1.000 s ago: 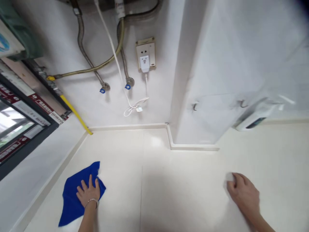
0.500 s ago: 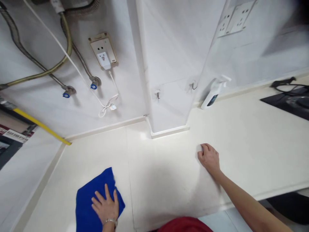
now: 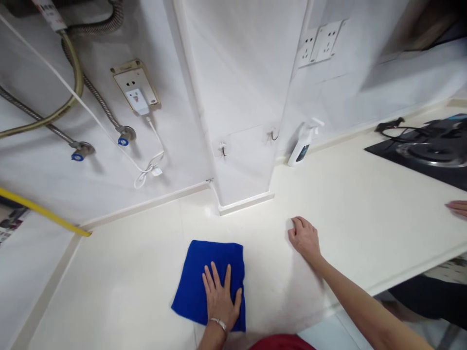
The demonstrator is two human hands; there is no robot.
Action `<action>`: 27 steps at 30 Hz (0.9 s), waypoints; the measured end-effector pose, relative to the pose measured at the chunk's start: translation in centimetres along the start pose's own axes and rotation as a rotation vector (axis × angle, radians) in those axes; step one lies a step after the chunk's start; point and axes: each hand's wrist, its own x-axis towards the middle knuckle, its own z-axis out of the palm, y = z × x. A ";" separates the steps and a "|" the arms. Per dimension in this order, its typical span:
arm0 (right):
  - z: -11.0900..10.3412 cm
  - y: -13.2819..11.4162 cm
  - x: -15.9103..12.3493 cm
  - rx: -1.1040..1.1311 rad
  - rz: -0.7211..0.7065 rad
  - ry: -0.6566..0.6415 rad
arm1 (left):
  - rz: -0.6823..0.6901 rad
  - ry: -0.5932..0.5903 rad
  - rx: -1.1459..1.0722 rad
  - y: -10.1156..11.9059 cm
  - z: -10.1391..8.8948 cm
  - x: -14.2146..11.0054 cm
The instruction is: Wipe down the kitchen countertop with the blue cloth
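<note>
- The blue cloth (image 3: 195, 277) has slid rightward onto a fresh stretch of bench (image 3: 120, 272), nearer the right hand (image 3: 304, 238).
- The left hand (image 3: 221, 301) lies on it, fingers spread; the right hand's fingers are curled closed.
- Wall column (image 3: 241, 167) juts in behind; spray bottle (image 3: 301, 146), cooktop (image 3: 430, 153) and another person's hand (image 3: 458, 208) are rightward.

Plain deep-blue, roughly square fabric cloth (image 3: 199, 287), near front edge of smooth, cream-white countertop (image 3: 120, 272). Silver-coloured metal bracelet (image 3: 219, 322) around wrist of left hand (image 3: 222, 302). White plastic spray bottle (image 3: 300, 148) with dark label, at back edge. Flat black hob (image 3: 397, 151) with grey metallic burner ring, toward right end. Bright yellow straight pipe (image 3: 47, 213), at back left corner. Dark red fabric (image 3: 280, 343), at front edge.
</note>
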 end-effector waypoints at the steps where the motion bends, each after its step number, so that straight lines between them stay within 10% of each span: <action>1: 0.0 0.0 0.0 0.001 0.000 0.004 | 0.058 -0.017 -0.008 -0.3 -0.2 0.1; 8: -0.1 0.2 0.0 0.002 0.008 -0.021 | 0.519 -0.318 -0.094 -9.3 -4.6 1.7; 13: 0.1 0.4 -0.1 0.018 0.006 -0.014 | 0.548 -0.477 -0.169 -11.5 -6.8 1.4; 18: 0.1 0.3 -0.1 0.018 0.012 -0.015 | 0.395 -0.440 -0.280 -9.4 -6.7 0.1; 24: -0.1 0.4 -0.3 0.004 0.021 -0.046 | -0.287 -0.158 -0.205 -7.6 -3.1 1.8; 27: 0.0 0.5 -0.3 0.001 0.009 -0.036 | -0.398 -0.068 -0.062 -5.9 -0.4 2.4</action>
